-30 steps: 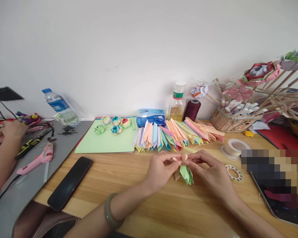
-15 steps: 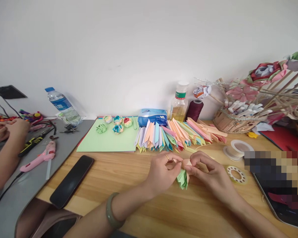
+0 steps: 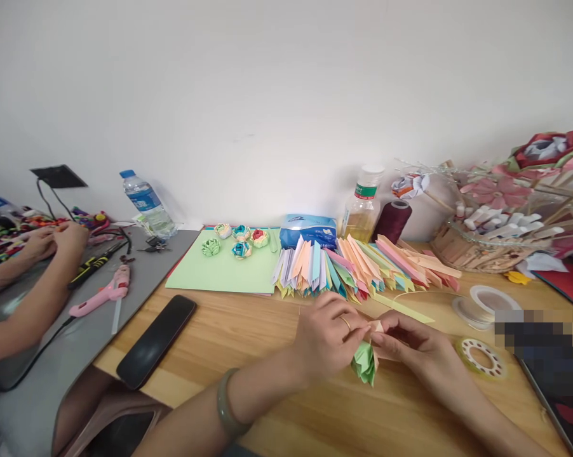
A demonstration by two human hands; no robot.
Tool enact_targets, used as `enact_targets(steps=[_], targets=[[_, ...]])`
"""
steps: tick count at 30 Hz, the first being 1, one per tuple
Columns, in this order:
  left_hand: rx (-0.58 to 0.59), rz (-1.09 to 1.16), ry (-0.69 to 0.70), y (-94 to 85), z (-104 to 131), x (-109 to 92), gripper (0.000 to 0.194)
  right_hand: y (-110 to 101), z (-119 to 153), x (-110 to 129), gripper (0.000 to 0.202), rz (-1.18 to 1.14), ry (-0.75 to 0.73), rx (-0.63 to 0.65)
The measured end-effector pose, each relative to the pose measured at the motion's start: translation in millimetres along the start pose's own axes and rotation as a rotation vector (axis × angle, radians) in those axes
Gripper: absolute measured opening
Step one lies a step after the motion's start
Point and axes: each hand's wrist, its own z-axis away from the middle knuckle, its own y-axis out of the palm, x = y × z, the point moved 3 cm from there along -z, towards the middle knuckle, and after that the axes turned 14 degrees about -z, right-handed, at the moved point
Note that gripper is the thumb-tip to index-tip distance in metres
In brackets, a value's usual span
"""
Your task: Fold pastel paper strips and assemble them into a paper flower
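Observation:
Between my two hands is a folded paper piece (image 3: 364, 363), green below with peach paper at its top. My left hand (image 3: 331, 336), wearing a ring, pinches its upper left side. The fingers of my right hand (image 3: 413, 343) close on the peach part from the right. The fingertips hide most of the join. Just beyond my hands lie several folded paper strips (image 3: 315, 266) in many colours, bunched in a row. A thin cord (image 3: 424, 293) curves from behind my hands toward a spool (image 3: 481, 306) on the right.
Several finished paper flowers (image 3: 241, 249) sit on green sheets (image 3: 186, 276). A phone (image 3: 157, 339) lies at left, a tape roll (image 3: 481, 357) and a tablet (image 3: 553, 393) at right. Beyond a pink glue gun (image 3: 103, 297), a co-worker's hands (image 3: 62, 241) work. Bottles and a basket line the wall.
The whole view has shifted, so things appear farther right and slightly lower. My left hand has rolled over a little at the paper piece; both hands keep their pinch.

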Motion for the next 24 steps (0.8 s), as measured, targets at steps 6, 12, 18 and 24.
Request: enact_targets(steps=[6,12,18,24], targets=[[0.131,-0.012,0.019,3.9,0,0,0.014,-1,-3,-7,0.030,-0.042,0.056,0.052],[0.333,0.276,-0.393,4.7,-5,8,0.010,-5,-3,-9,0.028,-0.014,0.037,0.107],[0.342,0.352,-0.506,7.9,-2,10,0.008,-3,-2,-8,0.026,-0.052,0.025,0.140],[0.419,0.548,-0.626,13.1,2,12,0.018,-1,-1,-7,0.022,-0.104,0.026,0.172]])
